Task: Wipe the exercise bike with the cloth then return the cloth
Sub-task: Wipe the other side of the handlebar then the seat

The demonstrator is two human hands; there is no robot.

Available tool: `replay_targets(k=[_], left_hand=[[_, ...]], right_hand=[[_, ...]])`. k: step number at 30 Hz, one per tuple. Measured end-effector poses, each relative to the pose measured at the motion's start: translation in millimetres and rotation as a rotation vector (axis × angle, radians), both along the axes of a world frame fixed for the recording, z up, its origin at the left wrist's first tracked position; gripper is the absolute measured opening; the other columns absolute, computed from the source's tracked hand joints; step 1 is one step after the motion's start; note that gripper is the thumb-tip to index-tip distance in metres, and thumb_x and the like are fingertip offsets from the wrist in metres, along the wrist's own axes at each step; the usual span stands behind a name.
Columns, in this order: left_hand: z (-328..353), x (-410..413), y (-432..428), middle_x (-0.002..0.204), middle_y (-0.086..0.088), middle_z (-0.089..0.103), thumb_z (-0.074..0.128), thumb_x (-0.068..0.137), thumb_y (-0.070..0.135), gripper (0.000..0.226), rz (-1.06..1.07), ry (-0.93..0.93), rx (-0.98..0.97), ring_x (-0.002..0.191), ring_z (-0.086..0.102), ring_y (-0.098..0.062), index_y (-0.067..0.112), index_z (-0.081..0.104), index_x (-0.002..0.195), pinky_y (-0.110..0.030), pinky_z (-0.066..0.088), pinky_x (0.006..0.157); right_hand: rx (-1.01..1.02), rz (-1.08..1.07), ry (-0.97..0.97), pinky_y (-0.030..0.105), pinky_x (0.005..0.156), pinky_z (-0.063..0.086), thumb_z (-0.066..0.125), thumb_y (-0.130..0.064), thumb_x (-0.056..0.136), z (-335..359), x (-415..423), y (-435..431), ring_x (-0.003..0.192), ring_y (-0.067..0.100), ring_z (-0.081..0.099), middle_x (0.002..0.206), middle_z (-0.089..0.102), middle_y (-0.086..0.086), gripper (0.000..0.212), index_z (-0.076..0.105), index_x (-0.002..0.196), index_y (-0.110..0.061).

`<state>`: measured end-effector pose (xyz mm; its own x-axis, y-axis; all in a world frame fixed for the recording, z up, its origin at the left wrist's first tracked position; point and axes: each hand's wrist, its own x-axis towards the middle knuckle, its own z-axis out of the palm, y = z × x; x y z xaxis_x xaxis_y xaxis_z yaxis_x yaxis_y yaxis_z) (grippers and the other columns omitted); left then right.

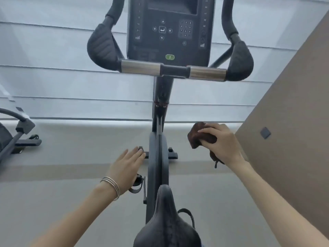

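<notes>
Brown cloth (202,135) is bunched in the pinching fingers (207,131) of the right hand (223,142), clear of the exercise bike (157,157), while the left hand (127,164) hovers with fingers extended together; wiping contact and cloth return apparently remain outstanding.

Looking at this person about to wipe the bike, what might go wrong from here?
A loose end dangles from the bunched brown cloth below the right hand; it might snag on the black exercise bike, perhaps its strapped pedal. Wiping the dark console panel could press its green button by accident. The silver bangles by the empty left hand might knock the frame.
</notes>
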<state>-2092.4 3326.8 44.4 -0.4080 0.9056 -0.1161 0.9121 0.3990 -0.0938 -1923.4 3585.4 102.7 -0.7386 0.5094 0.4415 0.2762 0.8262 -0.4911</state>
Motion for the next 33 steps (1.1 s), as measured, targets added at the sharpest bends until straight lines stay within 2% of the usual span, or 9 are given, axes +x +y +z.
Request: replay_targets(k=[3, 5, 8, 14, 19, 24, 27, 33], left_hand=[[-33, 21, -42, 0.158, -0.006, 0.013, 0.043, 0.092, 0.017, 0.063, -0.026, -0.123, -0.032, 0.146, 0.005, -0.024, 0.011, 0.014, 0.148, -0.041, 0.003, 0.118], [-50, 34, -63, 0.159, -0.004, 0.008, 0.039, 0.095, 0.027, 0.064, -0.028, -0.157, -0.081, 0.147, 0.002, -0.022, 0.013, 0.007, 0.148, -0.039, 0.001, 0.119], [-73, 54, -87, 0.159, -0.003, 0.002, 0.033, 0.096, 0.041, 0.068, -0.027, -0.229, -0.132, 0.147, -0.002, -0.018, 0.014, 0.001, 0.148, -0.036, -0.002, 0.119], [-101, 88, -108, 0.159, -0.002, 0.003, 0.042, 0.087, 0.06, 0.088, -0.006, -0.352, -0.189, 0.147, -0.002, -0.018, 0.014, 0.0, 0.148, -0.037, -0.002, 0.119], [-113, 105, -116, 0.159, -0.001, 0.004, 0.048, 0.085, 0.059, 0.092, 0.048, -0.377, -0.184, 0.147, -0.001, -0.016, 0.015, -0.001, 0.148, -0.036, -0.002, 0.119], [-118, 120, -111, 0.158, 0.003, 0.014, 0.057, 0.082, 0.053, 0.09, 0.067, -0.426, -0.072, 0.146, 0.008, -0.013, 0.017, 0.008, 0.148, -0.032, 0.0, 0.119], [-115, 123, -108, 0.157, 0.002, 0.018, 0.063, 0.079, 0.05, 0.091, 0.066, -0.437, -0.057, 0.145, 0.012, -0.013, 0.017, 0.012, 0.148, -0.029, 0.0, 0.118], [-112, 142, -104, 0.154, 0.0, 0.024, 0.069, 0.076, 0.045, 0.097, 0.114, -0.407, -0.045, 0.143, 0.018, -0.014, 0.014, 0.011, 0.147, -0.033, 0.002, 0.119]], right_hand=[[-0.141, -0.011, -0.103, 0.032, 0.085, 0.044, 0.08, -0.008, 0.066, -48, 35, -60, 0.098, 0.025, 0.058, 0.105, 0.067, -0.002, 0.027, 0.075, 0.089, -0.02], [-0.225, -0.023, -0.167, 0.028, 0.086, 0.043, 0.079, -0.008, 0.066, -74, 50, -92, 0.1, 0.022, 0.058, 0.104, 0.065, -0.004, 0.027, 0.074, 0.089, -0.021], [-0.231, -0.02, -0.237, 0.02, 0.085, 0.039, 0.078, -0.012, 0.066, -106, 62, -132, 0.101, 0.018, 0.058, 0.105, 0.066, -0.005, 0.028, 0.074, 0.091, -0.023], [-0.124, 0.003, -0.339, 0.04, 0.089, 0.047, 0.073, -0.018, 0.076, -146, 27, -171, 0.106, 0.029, 0.055, 0.114, 0.064, 0.005, 0.024, 0.071, 0.1, -0.017], [-0.092, 0.02, -0.429, 0.04, 0.094, 0.043, 0.067, -0.024, 0.082, -155, 18, -166, 0.113, 0.031, 0.049, 0.126, 0.058, 0.006, 0.025, 0.068, 0.106, -0.019], [-0.094, 0.075, -0.353, 0.039, 0.084, 0.052, 0.076, -0.018, 0.073, -161, 71, -172, 0.101, 0.029, 0.06, 0.114, 0.067, 0.001, 0.024, 0.072, 0.096, -0.022], [-0.021, 0.141, -0.349, 0.039, 0.078, 0.053, 0.075, -0.017, 0.073, -157, 61, -161, 0.095, 0.03, 0.062, 0.109, 0.068, 0.002, 0.021, 0.072, 0.094, -0.021], [-0.096, 0.101, -0.434, 0.038, 0.09, 0.045, 0.06, -0.023, 0.086, -154, -4, -130, 0.106, 0.029, 0.057, 0.123, 0.061, -0.002, 0.022, 0.068, 0.107, -0.022]])
